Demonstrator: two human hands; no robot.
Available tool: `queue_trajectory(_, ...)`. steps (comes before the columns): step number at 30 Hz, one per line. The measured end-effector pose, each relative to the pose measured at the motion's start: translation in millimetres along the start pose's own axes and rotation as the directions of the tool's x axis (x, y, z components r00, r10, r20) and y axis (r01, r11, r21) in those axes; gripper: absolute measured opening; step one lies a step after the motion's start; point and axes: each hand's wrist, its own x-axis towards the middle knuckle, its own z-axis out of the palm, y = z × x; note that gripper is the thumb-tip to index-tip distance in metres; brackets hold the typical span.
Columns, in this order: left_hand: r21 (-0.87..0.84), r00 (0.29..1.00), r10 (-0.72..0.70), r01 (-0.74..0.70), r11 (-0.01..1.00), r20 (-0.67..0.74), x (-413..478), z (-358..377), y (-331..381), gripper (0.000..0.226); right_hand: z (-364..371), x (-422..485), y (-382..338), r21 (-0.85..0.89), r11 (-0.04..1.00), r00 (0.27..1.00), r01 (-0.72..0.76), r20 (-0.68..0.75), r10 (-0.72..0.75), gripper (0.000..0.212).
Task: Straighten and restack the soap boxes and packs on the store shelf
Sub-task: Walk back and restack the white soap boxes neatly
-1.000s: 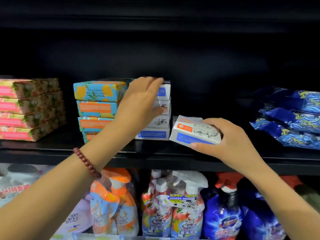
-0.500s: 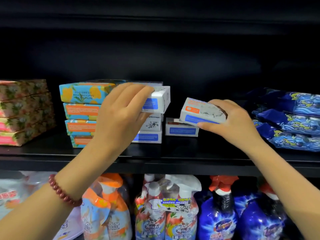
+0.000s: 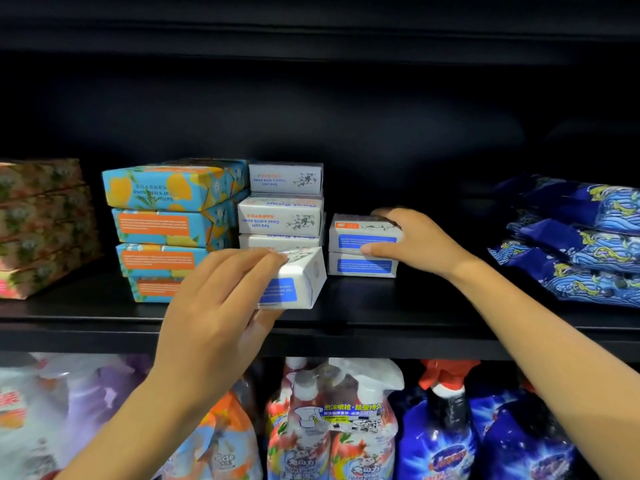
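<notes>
Presently the left hand (image 3: 214, 317) grips a tilted soap box (image 3: 299, 284), the right hand (image 3: 420, 244) clasps the stacked box (image 3: 362, 233).

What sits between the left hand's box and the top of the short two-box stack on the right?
The right hand: it grips the upper box of that stack, fingers over the top. Otherwise only bare shelf lies between the held box and it.

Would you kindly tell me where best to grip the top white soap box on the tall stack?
Take the top white soap box across its front and back faces, fingers reaching over the top from the front. Its left end sits close against the blue and yellow pack, so an end grip looks blocked.
</notes>
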Motion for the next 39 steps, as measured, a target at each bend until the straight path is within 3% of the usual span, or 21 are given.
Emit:
queue_trajectory(5,-0.009,1.000,-0.011,0.011,1.000,-0.022,1.4,4.6,3.2,0.034,0.5,-2.6,-2.3,0.009,1.000,1.000,-0.011,-0.005,0.011,0.062)
queue_trajectory(9,-0.049,1.000,-0.007,0.006,0.999,-0.010,4.4,10.3,12.3,0.034,-2.1,-12.5,-4.9,-0.090,0.995,0.991,-0.050,-0.126,0.038,0.067)
queue_trajectory(13,-0.103,1.000,0.018,-0.017,0.995,0.002,15.8,16.7,25.8,0.034,-19.6,-49.4,-3.8,0.080,0.997,0.968,0.003,-0.252,0.017,0.043)
queue_trajectory(18,-0.162,0.999,0.046,-0.048,0.986,-0.015,51.0,32.0,47.3,0.035,-24.9,-104.5,-0.6,0.152,0.987,0.993,-0.047,-0.096,0.062,0.027)
queue_trajectory(23,-0.160,1.000,0.023,-0.025,0.987,-0.011,96.1,56.6,61.3,0.037,-16.7,-127.9,6.7,0.077,0.996,0.998,-0.034,0.051,0.030,0.046)
queue_trajectory(32,0.076,0.950,-0.075,0.054,0.996,0.302,123.1,98.1,49.8,0.053,-14.9,-131.1,14.0,0.062,0.998,0.998,-0.022,0.055,0.019,0.052)
queue_trajectory(39,0.034,0.942,-0.067,0.059,0.998,0.329,114.5,92.9,45.5,0.057,-14.3,-130.4,15.8,0.052,0.998,0.998,-0.022,0.054,0.020,0.053)
